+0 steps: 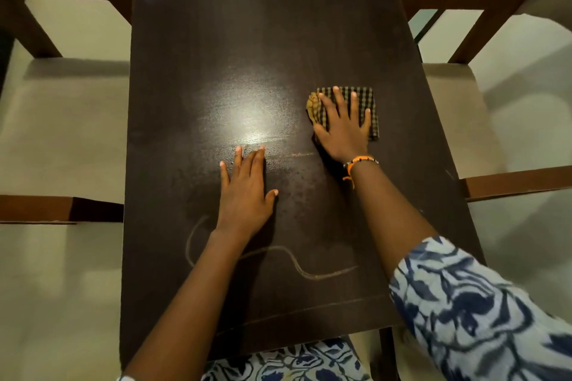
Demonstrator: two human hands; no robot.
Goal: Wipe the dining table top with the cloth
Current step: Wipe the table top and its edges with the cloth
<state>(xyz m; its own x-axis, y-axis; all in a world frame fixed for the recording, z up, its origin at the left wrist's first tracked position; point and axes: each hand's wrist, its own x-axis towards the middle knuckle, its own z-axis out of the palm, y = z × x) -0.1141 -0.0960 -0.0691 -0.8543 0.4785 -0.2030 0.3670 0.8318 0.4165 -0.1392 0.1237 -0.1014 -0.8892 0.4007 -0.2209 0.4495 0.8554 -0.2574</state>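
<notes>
Right of the table's middle, I have my right hand [342, 127] pressed flat, fingers spread, on the folded checked cloth [368, 102], which lies on the dark dining table top [247, 25] with a crumpled yellowish corner showing by my thumb. That hand is not closed around the cloth; it pins it down with an open palm. My left hand [244, 192] lies flat and open on the bare wood nearer to me, holding nothing, apparently just bracing. I judge the job only partly done: a thin pale streak [294, 155] runs between my two hands, speckled residue lies around it, and a long looping chalky line [278, 252] curls across the near end by my left forearm. The far half looks plain and dark, though the dim light keeps me from saying whether it is clean. What remains, as I read it, is the streak, the speckles and that near loop.
</notes>
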